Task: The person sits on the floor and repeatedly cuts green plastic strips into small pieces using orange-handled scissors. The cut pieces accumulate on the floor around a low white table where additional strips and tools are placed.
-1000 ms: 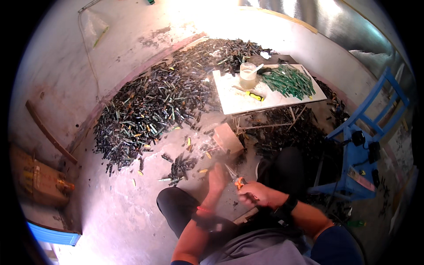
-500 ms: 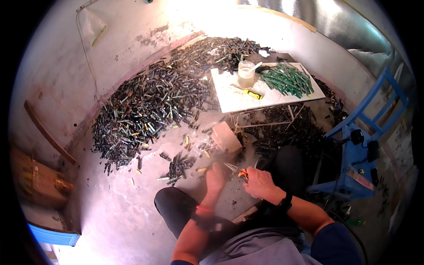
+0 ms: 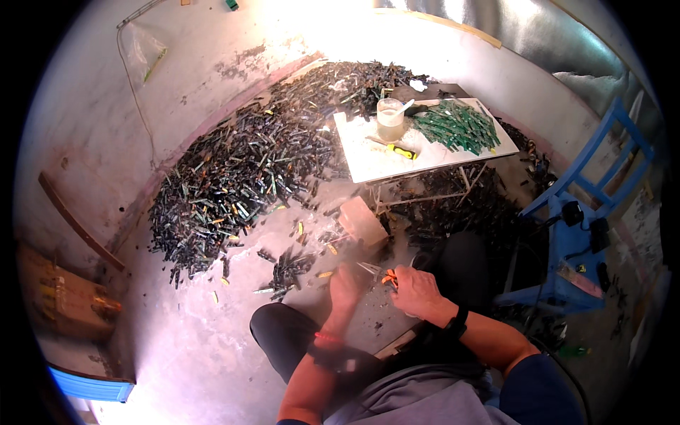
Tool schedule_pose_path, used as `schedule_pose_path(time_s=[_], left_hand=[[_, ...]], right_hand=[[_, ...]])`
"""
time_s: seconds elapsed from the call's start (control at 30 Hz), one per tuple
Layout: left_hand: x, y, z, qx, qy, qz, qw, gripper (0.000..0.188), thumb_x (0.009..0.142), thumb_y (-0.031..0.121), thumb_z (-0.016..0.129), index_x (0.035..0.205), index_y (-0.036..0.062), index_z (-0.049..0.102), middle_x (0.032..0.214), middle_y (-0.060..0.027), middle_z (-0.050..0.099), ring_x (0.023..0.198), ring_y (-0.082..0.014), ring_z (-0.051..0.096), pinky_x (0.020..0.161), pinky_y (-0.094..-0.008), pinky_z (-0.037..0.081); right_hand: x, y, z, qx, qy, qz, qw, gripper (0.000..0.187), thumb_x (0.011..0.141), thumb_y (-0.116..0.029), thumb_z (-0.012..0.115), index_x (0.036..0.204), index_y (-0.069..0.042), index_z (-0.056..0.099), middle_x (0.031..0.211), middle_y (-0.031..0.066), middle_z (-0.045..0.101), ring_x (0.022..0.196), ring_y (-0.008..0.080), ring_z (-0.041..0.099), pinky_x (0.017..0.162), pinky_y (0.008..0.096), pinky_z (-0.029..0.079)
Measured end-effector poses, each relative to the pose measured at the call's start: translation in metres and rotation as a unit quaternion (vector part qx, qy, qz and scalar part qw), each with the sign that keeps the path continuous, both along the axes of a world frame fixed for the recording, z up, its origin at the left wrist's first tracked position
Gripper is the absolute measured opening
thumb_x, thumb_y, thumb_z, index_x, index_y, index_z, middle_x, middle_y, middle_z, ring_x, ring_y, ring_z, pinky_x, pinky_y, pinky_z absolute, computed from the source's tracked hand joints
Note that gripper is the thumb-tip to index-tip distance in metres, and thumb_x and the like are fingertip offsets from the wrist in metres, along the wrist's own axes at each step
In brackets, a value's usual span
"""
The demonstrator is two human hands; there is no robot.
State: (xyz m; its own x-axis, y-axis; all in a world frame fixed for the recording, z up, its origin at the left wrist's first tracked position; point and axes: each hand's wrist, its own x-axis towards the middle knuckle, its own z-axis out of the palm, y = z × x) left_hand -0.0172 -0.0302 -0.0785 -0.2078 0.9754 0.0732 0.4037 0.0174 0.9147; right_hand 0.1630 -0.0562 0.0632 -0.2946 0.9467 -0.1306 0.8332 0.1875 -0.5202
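Note:
My right hand (image 3: 416,292) is wrapped round a pair of long-nosed pliers with orange handles (image 3: 389,278). Their metal jaws point left, toward my left hand (image 3: 345,287), which is raised close to the tips between my knees. The fingers of that hand look curled together; haze and blur hide whatever they grip. Just beyond both hands, a reddish brick-like block (image 3: 363,221) rests on the floor. A small heap of dark strip-shaped pieces (image 3: 287,271) lies to the left of my left hand, with a few yellow bits near it.
A large pile of dark strips (image 3: 241,163) spreads along the wall. Ahead stands a low white table (image 3: 375,164) bearing green strips (image 3: 459,127), a plastic cup (image 3: 390,120) and a yellow-handled tool (image 3: 402,151). At right is a blue chair (image 3: 567,258) with cables; at left, a cardboard box (image 3: 67,301).
The whole view has shifted slightly. Both hands keep nearly the same place, the pliers still in my right hand beside my left fingers.

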Motion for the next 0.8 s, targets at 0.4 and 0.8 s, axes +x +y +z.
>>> schedule_pose_path(time_s=[0.4,0.8], left_hand=[[-0.006,0.0,0.017,-0.037,-0.105,-0.016,0.994,0.007,0.08,0.005,0.052,0.082,-0.0013,0.048,0.076,-0.0202,0.06,0.066,-0.0376,0.061,0.056,-0.0415,0.047],[-0.001,0.002,0.039,-0.104,-0.207,0.018,0.973,0.017,0.081,0.016,0.056,0.088,-0.0002,0.054,0.079,-0.0208,0.062,0.07,-0.0374,0.062,0.058,-0.0399,0.048]], right_hand=[[-0.017,-0.005,-0.016,-0.399,0.341,-0.004,0.851,0.019,0.079,-0.022,0.057,0.087,-0.006,0.049,0.07,0.0009,0.05,0.059,0.0128,0.048,0.054,0.0258,0.039],[-0.02,-0.017,-0.022,-0.624,0.603,-0.035,0.495,0.018,0.081,-0.023,0.056,0.086,-0.007,0.05,0.073,0.005,0.053,0.064,0.0142,0.052,0.054,0.0289,0.039]])
